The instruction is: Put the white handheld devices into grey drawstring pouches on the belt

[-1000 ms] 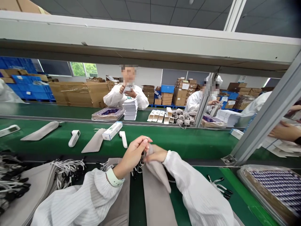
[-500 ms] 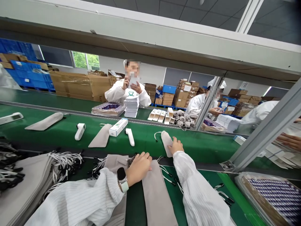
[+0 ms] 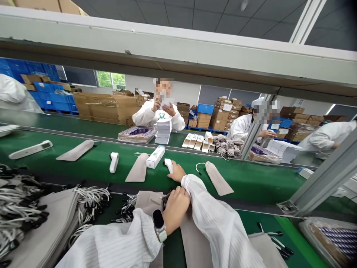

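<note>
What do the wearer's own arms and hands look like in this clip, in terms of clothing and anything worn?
Both arms are in loose white sleeves with fine pinstripes and gathered cuffs. The left hand is bare; its wrist carries a smartwatch with a dark rectangular face on a pale strap. The right hand is also bare, with no glove or ring visible.

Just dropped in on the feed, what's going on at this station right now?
A person in a white coat works at a green conveyor belt. Their right hand reaches onto the belt and grips a white thermometer beside a small white box. Their left hand rests on the grey pouches stacked in front of them. A filled grey pouch lies on the belt to the right.
</note>
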Demonstrator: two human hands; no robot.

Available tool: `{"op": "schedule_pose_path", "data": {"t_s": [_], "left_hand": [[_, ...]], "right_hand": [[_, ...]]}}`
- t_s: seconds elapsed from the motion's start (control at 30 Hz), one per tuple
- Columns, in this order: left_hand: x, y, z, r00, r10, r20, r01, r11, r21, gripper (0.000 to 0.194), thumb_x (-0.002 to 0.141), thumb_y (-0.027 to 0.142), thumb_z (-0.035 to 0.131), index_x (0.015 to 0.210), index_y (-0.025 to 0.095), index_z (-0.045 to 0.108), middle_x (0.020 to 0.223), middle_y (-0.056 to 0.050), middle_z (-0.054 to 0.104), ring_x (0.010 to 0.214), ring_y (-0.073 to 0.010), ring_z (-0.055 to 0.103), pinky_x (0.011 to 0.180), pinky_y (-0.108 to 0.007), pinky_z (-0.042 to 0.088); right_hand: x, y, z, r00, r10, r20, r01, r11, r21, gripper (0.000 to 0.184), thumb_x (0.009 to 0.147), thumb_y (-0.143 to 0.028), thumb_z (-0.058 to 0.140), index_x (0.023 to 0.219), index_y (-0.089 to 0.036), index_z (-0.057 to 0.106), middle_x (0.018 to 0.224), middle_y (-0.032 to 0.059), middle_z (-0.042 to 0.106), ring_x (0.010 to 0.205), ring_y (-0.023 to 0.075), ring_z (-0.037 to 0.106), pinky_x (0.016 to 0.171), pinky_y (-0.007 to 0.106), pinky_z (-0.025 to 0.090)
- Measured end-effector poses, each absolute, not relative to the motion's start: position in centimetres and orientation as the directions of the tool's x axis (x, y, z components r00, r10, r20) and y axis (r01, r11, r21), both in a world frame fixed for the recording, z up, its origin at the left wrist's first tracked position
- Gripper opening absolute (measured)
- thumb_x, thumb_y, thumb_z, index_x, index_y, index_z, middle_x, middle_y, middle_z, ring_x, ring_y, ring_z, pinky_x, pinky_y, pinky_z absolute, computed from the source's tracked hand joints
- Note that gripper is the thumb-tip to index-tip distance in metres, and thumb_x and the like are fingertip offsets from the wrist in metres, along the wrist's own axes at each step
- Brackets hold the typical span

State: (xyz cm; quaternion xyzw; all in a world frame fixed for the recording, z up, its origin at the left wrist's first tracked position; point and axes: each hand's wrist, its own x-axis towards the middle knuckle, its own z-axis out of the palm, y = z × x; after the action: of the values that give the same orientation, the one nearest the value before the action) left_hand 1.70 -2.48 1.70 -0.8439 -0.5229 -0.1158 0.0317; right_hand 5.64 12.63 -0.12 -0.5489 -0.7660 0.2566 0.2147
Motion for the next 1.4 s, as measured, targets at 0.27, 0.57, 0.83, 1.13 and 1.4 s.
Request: {"op": "schedule_pose_path", "data": {"t_s": [0.27,0.57,0.83,1.13,1.4], "left_hand": [[0.6,-0.3,1.1,0.347,0.919,0.187,0.87,-0.39,0.303,0.026,0.063,0.034,0.064,0.074,0.015,0.05,0.081,-0.009,0.052,0.081,-0.0266,0.046,0.064,-0.034,0.036],[0.4,0.3,1.0,0.379,0.9,0.214,0.761,-0.435,0.481,0.015,0.063,0.033,0.061,0.061,0.02,0.052,0.067,0.0,0.055,0.076,-0.0219,0.046,0.064,-0.029,0.029],[0.8,-0.3,2.8,0.423,0.868,0.261,0.635,-0.489,0.598,0.02,0.071,0.038,0.051,0.063,0.02,0.052,0.063,0.003,0.054,0.064,-0.0154,0.047,0.06,-0.024,0.029],[0.6,0.3,2.4,0.203,0.877,0.435,0.543,-0.47,0.695,0.02,0.07,0.034,0.054,0.065,0.017,0.046,0.083,-0.001,0.041,0.069,-0.0125,0.043,0.06,-0.023,0.035],[0.4,0.9,3.5,0.127,0.868,0.479,0.438,-0.483,0.758,0.025,0.067,0.033,0.058,0.058,0.016,0.042,0.085,-0.001,0.032,0.069,-0.0111,0.039,0.061,-0.022,0.036]], "right_hand": [[12.8,10.8,0.1,-0.204,0.978,-0.031,0.443,0.065,-0.894,0.074,0.066,-0.027,0.057,0.128,-0.013,0.02,0.092,0.0073,0.057,0.086,0.0182,0.056,0.075,0.033,0.044],[15.9,6.0,2.8,-0.283,0.955,0.09,-0.431,-0.043,-0.901,0.095,0.048,-0.018,0.073,0.121,-0.035,0.015,0.072,-0.0059,0.052,0.067,0.0152,0.058,0.065,0.037,0.048],[15.3,5.8,3.5,-0.124,0.984,0.127,-0.445,0.06,-0.894,0.087,0.057,-0.031,0.067,0.12,-0.041,0.008,0.081,-0.0035,0.049,0.064,0.0159,0.058,0.054,0.036,0.05],[14.8,5.6,2.9,-0.384,0.923,0.013,-0.218,-0.077,-0.973,0.038,0.065,-0.048,0.057,0.088,-0.025,0.038,0.067,-0.0053,0.046,0.05,0.0063,0.047,0.044,0.019,0.039],[14.7,5.1,2.7,-0.542,0.829,-0.136,0.064,-0.121,-0.991,0.046,0.066,-0.064,0.042,0.07,-0.018,0.045,0.047,-0.0074,0.034,0.036,0.0029,0.027,0.03,0.012,0.017]]}}
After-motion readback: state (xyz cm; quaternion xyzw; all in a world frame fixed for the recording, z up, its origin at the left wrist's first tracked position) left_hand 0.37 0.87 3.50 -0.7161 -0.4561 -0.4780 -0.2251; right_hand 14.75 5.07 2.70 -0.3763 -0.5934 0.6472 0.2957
